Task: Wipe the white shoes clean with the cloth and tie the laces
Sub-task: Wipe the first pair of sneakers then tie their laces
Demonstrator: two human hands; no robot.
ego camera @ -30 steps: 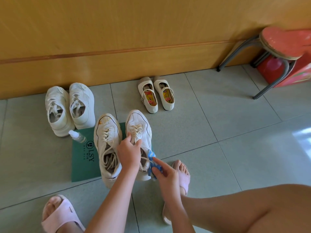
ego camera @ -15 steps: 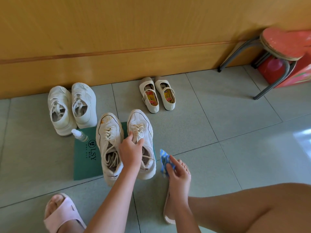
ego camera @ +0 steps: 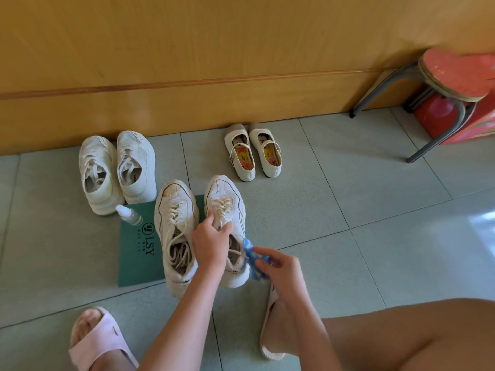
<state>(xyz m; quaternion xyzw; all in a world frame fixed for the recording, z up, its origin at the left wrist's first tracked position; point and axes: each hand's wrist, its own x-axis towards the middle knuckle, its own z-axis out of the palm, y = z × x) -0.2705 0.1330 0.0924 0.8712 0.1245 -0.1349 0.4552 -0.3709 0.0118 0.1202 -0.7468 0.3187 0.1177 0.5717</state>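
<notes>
On the tiled floor [ego camera: 348, 210], seen from the head view, 2 white shoes stand side by side, partly on a green mat [ego camera: 139, 258], laces untied. The left hand [ego camera: 211, 242] grips the laced top of the cleaner shoe [ego camera: 227, 194], fingers curled over it; the stained shoe [ego camera: 174, 218] stands just beside. The right hand [ego camera: 284, 269] pinches a blue patterned cloth [ego camera: 254, 263] against the cleaner shoe's outer side near the heel. A small spray bottle [ego camera: 128, 214] lies at the mat's far corner. 2 more pale pairs sit along the floor's wall edge.
</notes>
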